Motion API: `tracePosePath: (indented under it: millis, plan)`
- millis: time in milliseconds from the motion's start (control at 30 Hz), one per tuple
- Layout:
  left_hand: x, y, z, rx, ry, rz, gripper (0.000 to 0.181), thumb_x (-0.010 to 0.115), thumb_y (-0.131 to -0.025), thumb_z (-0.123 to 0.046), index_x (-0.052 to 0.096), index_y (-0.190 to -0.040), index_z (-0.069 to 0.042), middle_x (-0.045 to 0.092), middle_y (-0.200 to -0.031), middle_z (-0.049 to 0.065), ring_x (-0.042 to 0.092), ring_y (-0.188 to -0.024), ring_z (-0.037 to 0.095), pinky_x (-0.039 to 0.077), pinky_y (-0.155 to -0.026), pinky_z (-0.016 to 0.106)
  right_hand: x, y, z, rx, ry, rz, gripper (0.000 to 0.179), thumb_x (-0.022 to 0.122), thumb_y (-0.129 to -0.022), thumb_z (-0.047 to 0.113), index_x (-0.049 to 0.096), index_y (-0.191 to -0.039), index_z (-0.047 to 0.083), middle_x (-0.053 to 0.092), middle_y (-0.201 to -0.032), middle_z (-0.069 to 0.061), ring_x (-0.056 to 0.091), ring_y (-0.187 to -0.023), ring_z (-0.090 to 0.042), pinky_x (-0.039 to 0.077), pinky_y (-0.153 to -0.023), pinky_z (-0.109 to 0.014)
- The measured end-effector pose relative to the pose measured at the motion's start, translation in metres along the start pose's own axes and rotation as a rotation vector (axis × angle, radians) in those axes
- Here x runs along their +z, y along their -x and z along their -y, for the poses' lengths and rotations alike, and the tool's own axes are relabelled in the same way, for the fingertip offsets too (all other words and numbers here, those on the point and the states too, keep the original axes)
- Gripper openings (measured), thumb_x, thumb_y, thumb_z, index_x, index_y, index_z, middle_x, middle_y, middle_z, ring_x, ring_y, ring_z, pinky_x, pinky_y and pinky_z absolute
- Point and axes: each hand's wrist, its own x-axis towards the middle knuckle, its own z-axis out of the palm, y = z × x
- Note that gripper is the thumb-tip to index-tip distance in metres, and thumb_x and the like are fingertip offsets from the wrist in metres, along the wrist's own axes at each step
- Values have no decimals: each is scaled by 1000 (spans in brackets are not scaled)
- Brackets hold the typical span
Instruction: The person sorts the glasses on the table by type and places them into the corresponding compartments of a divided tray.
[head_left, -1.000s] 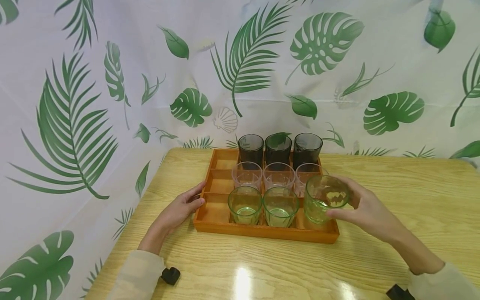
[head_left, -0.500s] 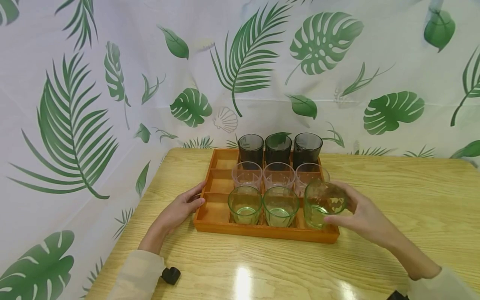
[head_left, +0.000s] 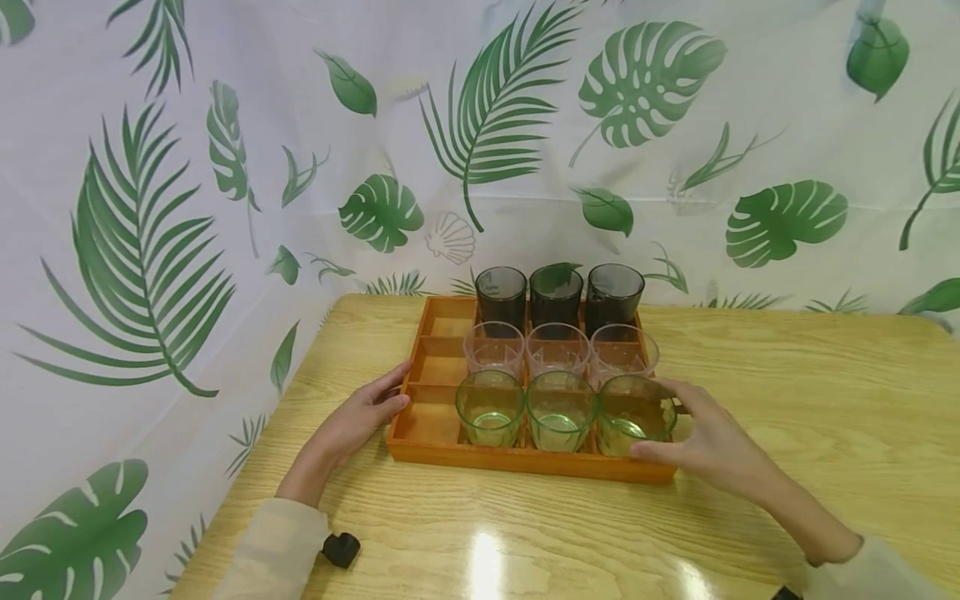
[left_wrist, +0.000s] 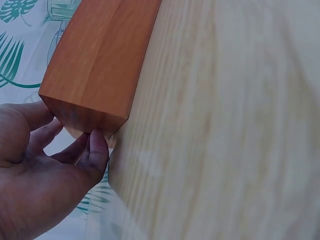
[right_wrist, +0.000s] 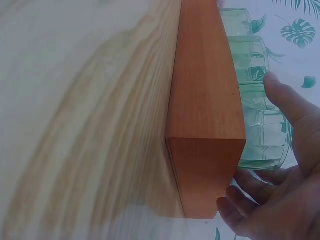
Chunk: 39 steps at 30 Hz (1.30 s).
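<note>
My right hand (head_left: 716, 450) is around a green drinking glass (head_left: 626, 417), thumb at the near side and fingers at the far right. That glass stands in the front right compartment of a wooden divided tray (head_left: 532, 463), in line with two more green glasses (head_left: 491, 408). In the right wrist view, thumb and curled fingers flank the glass (right_wrist: 265, 132) beside the tray's corner. My left hand (head_left: 367, 421) holds the tray's left side; the left wrist view shows curled fingertips (left_wrist: 97, 145) against its end face.
Behind the green row stand three clear pinkish glasses (head_left: 558, 346), then three dark grey glasses (head_left: 555, 292) at the back. The tray's left column (head_left: 442, 367) holds no glasses. A leaf-printed white curtain (head_left: 480, 150) rises behind the wooden table (head_left: 787, 375).
My right hand has come down and slightly left with the green glass, from above the tray into the front right compartment. The left hand has stayed on the tray's side.
</note>
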Motion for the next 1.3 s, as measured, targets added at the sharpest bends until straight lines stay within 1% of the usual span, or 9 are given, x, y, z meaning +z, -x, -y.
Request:
tracePosePath:
  millis: [200,367,567,767,900,967,1067,1200,1300]
  plan:
    - [-2,-1,1,10,-6,9,62,49,-111,-19,21,-167,-17,15,-171,12,22,-154,35,26,-121,53,2,-1,1,9,13,4,101,89,-82,39,36,-154,-8,35,-151,-38,44,-128,-57,44,-95,-74]
    - [-3,0,1,-9,8,14,62,48,-112,-17,20,-167,-18,13,-172,12,17,-156,35,23,-122,53,1,0,-3,-14,4,20,103,90,-81,38,34,-156,-5,34,-153,-36,41,-132,-58,40,-98,-76]
    - [0,1,-1,-3,-28,-8,61,48,-112,-17,21,-167,-16,16,-171,12,16,-156,34,23,-122,51,-7,6,-8,-56,-35,41,98,86,-86,31,30,-160,2,41,-153,-29,52,-125,-51,48,-93,-71]
    - [1,4,-3,-6,-65,-34,61,51,-111,-19,25,-166,-15,25,-168,15,35,-149,35,34,-118,50,-19,8,-10,-108,-58,54,88,79,-94,22,26,-161,0,50,-147,-25,55,-123,-48,51,-93,-65]
    - [-8,5,-6,-8,-99,-60,59,49,-112,-26,27,-165,-15,32,-166,16,44,-143,38,38,-115,54,-34,5,-12,-101,12,35,82,72,-100,26,25,-162,0,43,-153,-28,48,-128,-54,47,-94,-68]
    - [-15,6,-10,7,-130,-85,58,48,-112,-28,28,-165,-14,34,-165,17,45,-142,39,38,-115,56,-43,3,-14,-86,76,20,83,70,-101,31,24,-162,-1,38,-155,-31,41,-133,-57,43,-98,-71]
    - [-26,9,-20,66,-208,-122,59,48,-112,-28,28,-164,-8,34,-163,21,41,-145,40,36,-115,57,-57,3,-19,-77,178,-1,88,70,-101,36,21,-162,-3,29,-158,-35,29,-141,-59,29,-106,-76]
    - [-40,17,-44,148,-375,-190,60,49,-112,-28,28,-163,-4,35,-162,24,38,-145,46,33,-115,62,-77,3,-25,-94,281,-30,95,73,-98,37,16,-164,-1,21,-161,-38,15,-149,-58,16,-111,-79]
    - [-48,24,-64,166,-506,-243,61,49,-112,-30,29,-163,-4,33,-163,23,35,-145,50,31,-115,66,-90,3,-28,-90,341,-54,97,72,-99,38,11,-165,1,16,-164,-36,7,-152,-55,9,-113,-78]
